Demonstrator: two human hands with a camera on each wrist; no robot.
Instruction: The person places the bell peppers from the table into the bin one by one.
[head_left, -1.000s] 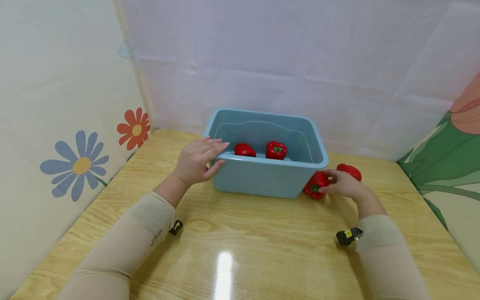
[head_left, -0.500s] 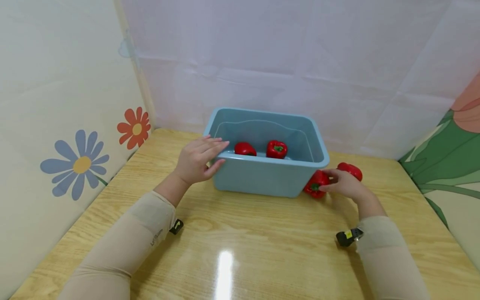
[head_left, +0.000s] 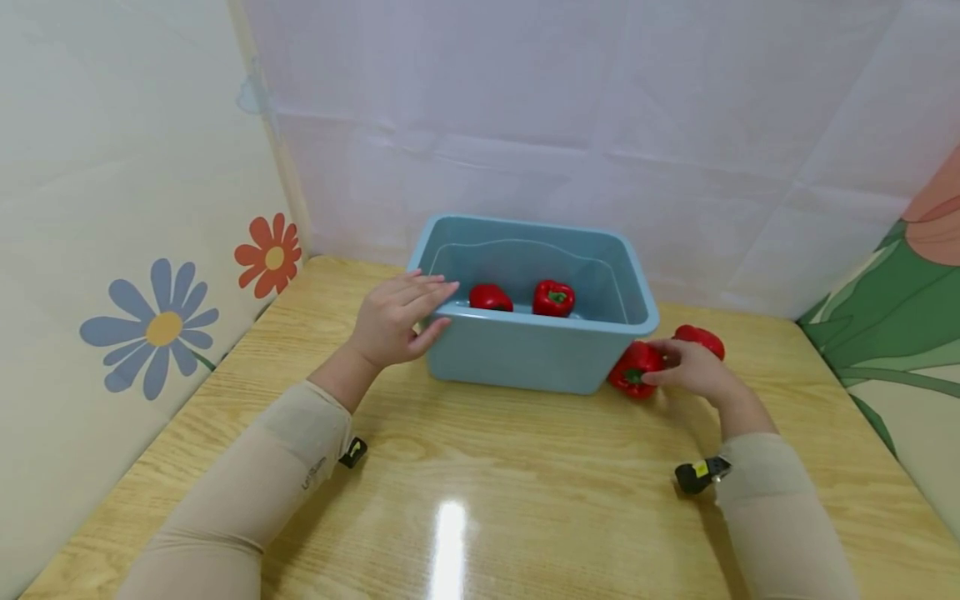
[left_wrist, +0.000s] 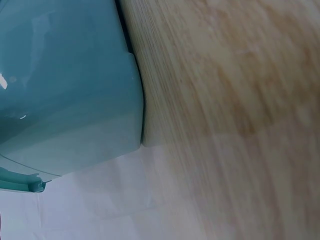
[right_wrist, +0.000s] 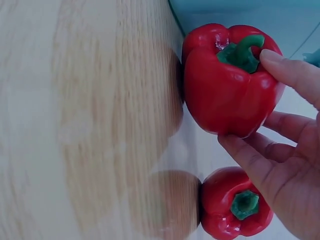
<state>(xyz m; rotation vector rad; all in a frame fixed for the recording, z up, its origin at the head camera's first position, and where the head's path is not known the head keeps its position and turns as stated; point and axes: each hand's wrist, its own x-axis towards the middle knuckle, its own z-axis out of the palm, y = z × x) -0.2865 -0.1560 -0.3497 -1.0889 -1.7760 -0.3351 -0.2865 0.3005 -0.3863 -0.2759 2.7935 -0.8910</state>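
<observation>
My left hand (head_left: 401,321) rests with extended fingers on the near left corner of a light blue plastic bin (head_left: 517,354). Inside the bin lie two red bell peppers, one on its side (head_left: 491,297) and one with its green stem up (head_left: 553,298). At the bin's right end, my right hand (head_left: 693,367) holds a third red bell pepper (right_wrist: 225,85) between thumb and fingers, its green stem beside the thumb. Behind that hand sits another red bell pepper (right_wrist: 235,205), partly covered by the hand in the head view. The left wrist view shows only the bin's side and the table, no fingers.
The bin stands on a light wood-grain table (head_left: 510,467) close to a white cloth backdrop (head_left: 525,117). A flower-printed panel (head_left: 172,208) borders the left side, and another printed panel (head_left: 900,333) the right.
The pepper in my right hand has shifted very slightly to the right, away from the bin. My left hand stays at the bin's corner.
</observation>
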